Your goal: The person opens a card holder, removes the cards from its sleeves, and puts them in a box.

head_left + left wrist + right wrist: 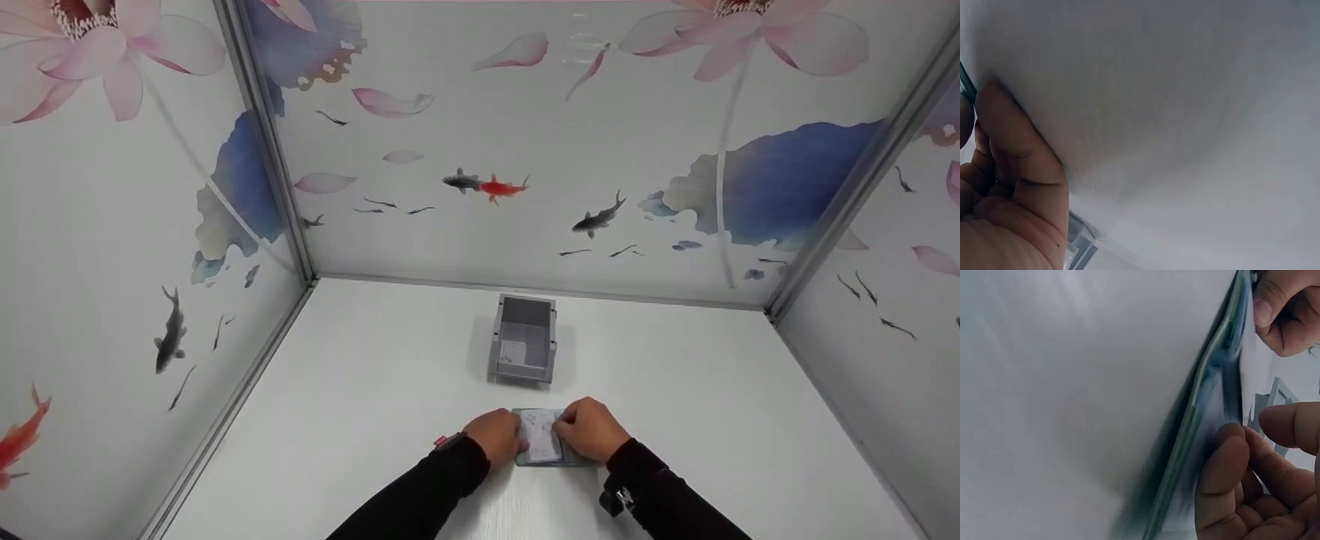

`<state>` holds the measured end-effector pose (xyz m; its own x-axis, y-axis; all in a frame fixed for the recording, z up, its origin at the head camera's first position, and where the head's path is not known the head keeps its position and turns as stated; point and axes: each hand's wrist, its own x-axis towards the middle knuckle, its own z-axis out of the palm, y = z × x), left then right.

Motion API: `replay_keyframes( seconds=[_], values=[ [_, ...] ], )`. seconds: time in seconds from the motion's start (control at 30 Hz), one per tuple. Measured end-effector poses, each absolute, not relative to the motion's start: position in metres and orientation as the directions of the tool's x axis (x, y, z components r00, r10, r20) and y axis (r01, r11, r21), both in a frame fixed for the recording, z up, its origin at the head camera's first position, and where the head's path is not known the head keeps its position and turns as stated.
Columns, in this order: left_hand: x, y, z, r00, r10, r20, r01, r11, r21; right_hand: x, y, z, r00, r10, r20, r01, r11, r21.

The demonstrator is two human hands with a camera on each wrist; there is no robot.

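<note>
A flat grey-green folder (523, 460) lies on the table in front of the person, with a white printed card (541, 436) on top. The left hand (497, 438) holds its left edge, thumb on top in the right wrist view. At the card's right side, the right hand (594, 430) pinches the edge between thumb and fingers. The right wrist view shows the folder's green cover edge (1180, 444) and bluish, clear sleeve layers (1216, 377) fanned partly open. In the left wrist view, the left hand (1019, 185) hides most of the folder.
Behind the folder stands a grey open box (527, 334) with a white piece of paper (513, 352) inside. White panels (480, 247) printed with flowers and fish enclose the white table (390, 360) at the back and both sides.
</note>
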<state>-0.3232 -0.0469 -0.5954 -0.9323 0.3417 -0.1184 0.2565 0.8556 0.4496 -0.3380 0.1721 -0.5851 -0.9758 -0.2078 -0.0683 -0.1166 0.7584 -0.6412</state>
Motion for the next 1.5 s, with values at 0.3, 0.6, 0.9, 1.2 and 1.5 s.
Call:
replay_keyframes(
  seconds=[0.3, 0.6, 0.9, 1.2, 1.5],
  values=[
    [-0.328, -0.045, -0.595, -0.918, 0.380, -0.115, 0.315, 0.874, 0.371, -0.338, 0.179, -0.583, -0.946, -0.250, -0.208, 0.020, 0.594, -0.804],
    [-0.359, -0.042, -0.654, -0.900, 0.430, -0.071, 0.386, 0.862, 0.329, -0.337, 0.179, -0.583, -0.943, -0.249, -0.221, 0.061, 0.524, -0.850],
    [-0.341, -0.046, -0.618, -0.895, 0.434, -0.103, 0.379, 0.861, 0.340, -0.339, 0.182, -0.579, -0.956, -0.214, -0.201, 0.047, 0.565, -0.823],
    [-0.351, -0.045, -0.633, -0.894, 0.439, -0.084, 0.391, 0.859, 0.330, -0.338, 0.189, -0.560, -0.965, -0.211, -0.157, 0.009, 0.569, -0.822],
    [-0.363, -0.043, -0.659, -0.899, 0.434, -0.060, 0.394, 0.861, 0.322, -0.346, 0.190, -0.539, -0.977, -0.179, -0.114, -0.016, 0.597, -0.802]
  ],
)
